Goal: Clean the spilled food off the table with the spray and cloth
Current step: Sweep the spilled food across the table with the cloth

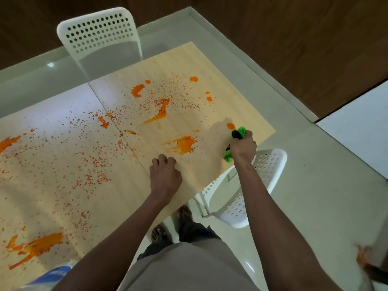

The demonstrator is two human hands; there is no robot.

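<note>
Orange sauce blotches [184, 144] and fine orange speckles cover most of the pale wooden table [69, 196]. My right hand [243, 147] grips a green and black spray bottle [238, 134] near the table's right edge, its head beside a round orange drop [230, 125]. The bottle's lower part [227, 155] shows under my wrist. My left hand [164, 173] rests on the table with its fingers curled, holding nothing, just below the big central splash. A blue and white item [59, 274] lies at the near table edge; what it is I cannot make out.
A white perforated chair [98, 34] stands at the table's far side. Another white chair [266, 171] is tucked under the right edge, below my right arm. My feet [182, 215] are on the glossy pale floor. Dark wood panelling runs behind.
</note>
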